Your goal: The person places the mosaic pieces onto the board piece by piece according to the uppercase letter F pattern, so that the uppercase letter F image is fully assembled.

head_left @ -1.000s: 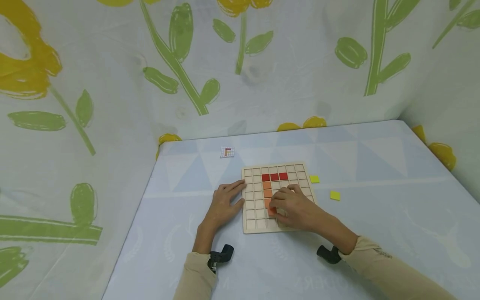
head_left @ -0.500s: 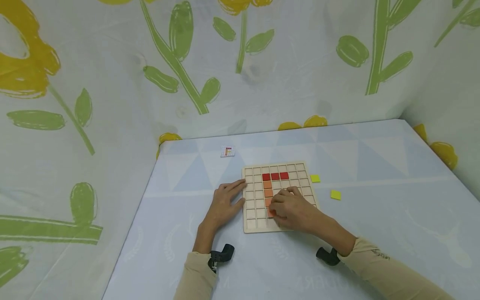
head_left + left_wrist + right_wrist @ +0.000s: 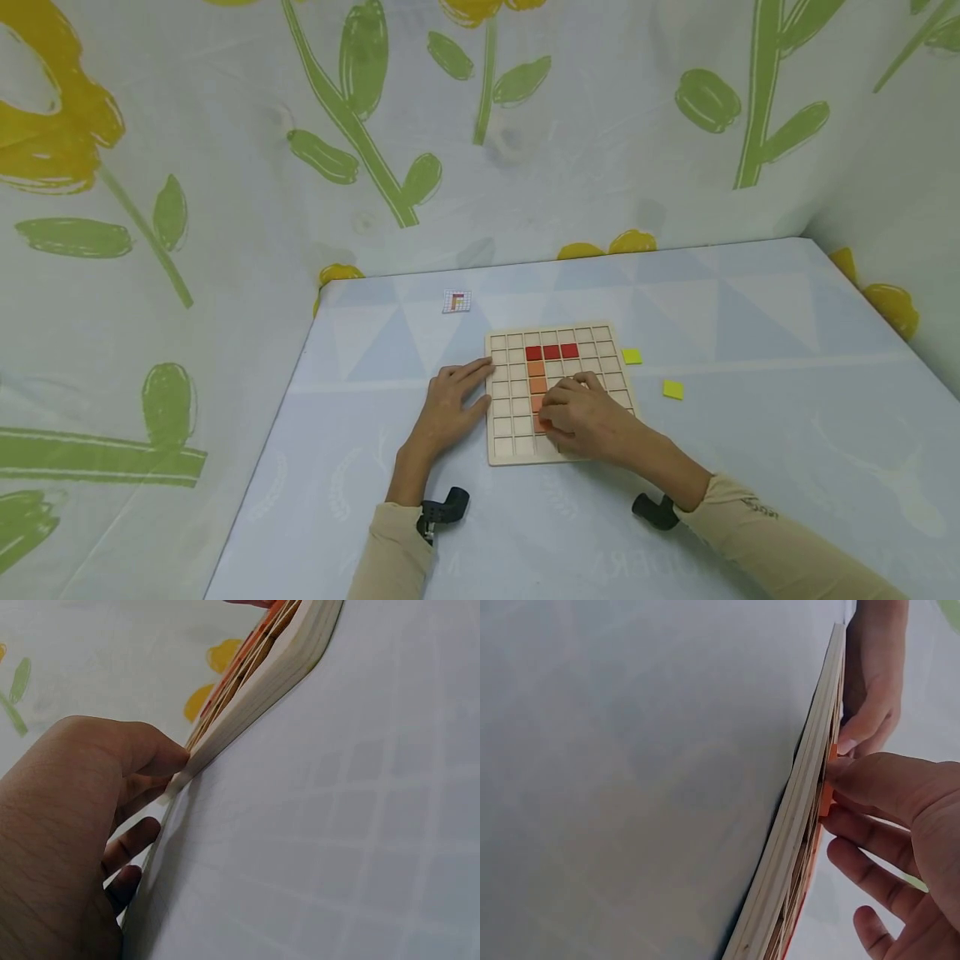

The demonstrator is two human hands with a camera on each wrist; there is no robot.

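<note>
A pale wooden grid board (image 3: 501,388) lies on the table. My left hand (image 3: 450,400) rests at its left edge, thumb and fingertips against the side, fingers relaxed. Over the lower middle of the board, my right hand (image 3: 588,417) pinches an orange tile (image 3: 827,799) between thumb and finger at the bottom of a column of orange tiles (image 3: 537,385). Across the top of that column runs a row of red tiles (image 3: 551,352). The right hand hides several grid cells to the right of the column.
Right of the board lie two yellow tiles, one close to its edge (image 3: 632,357) and one farther out (image 3: 673,390). A small card (image 3: 457,302) printed with a coloured grid pattern lies behind the board, to the left. Flower-patterned cloth walls stand behind the table.
The orange tile under my right fingers has shifted slightly and lies more in line with its column. Both hands have hardly moved.
</note>
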